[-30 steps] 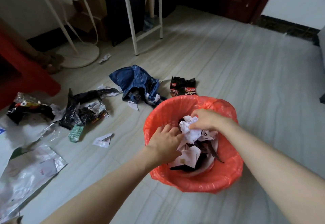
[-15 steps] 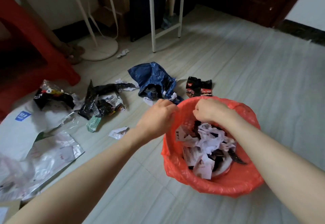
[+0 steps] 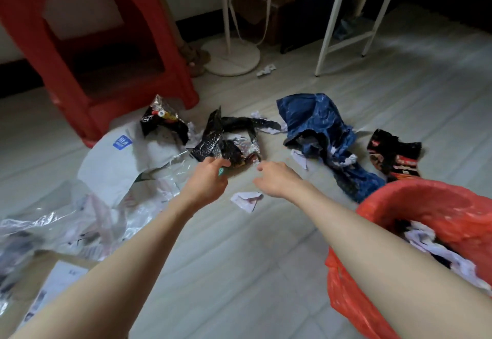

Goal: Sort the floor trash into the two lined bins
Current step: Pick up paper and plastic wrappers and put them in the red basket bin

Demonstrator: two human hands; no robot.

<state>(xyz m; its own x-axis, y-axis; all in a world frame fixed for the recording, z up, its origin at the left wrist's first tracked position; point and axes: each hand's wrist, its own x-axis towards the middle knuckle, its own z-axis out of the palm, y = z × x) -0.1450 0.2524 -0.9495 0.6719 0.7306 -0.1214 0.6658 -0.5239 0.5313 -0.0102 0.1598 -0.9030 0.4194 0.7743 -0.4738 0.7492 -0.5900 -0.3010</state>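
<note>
Both hands reach over the floor trash: left hand (image 3: 206, 179) touches a black wrapper (image 3: 226, 139), right hand (image 3: 277, 181) loosely open, holding nothing

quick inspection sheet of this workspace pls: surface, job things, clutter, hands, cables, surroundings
surface: pale tiled floor, trash strewn across it
job's things: red-lined bin at right, paper scraps and dark bits inside; second bin not seen; black wrapper, blue bag, red-black packet, paper scrap, grey mailer, clear plastic on the floor
clutter: cardboard box at lower left
grippers: left hand reaches the wrapper pile, something teal at its fingers, grip unclear; right hand loosely curled, holds nothing
cables: white cord hangs by the fan stand
surroundings: red stool, fan base, white rack
</note>
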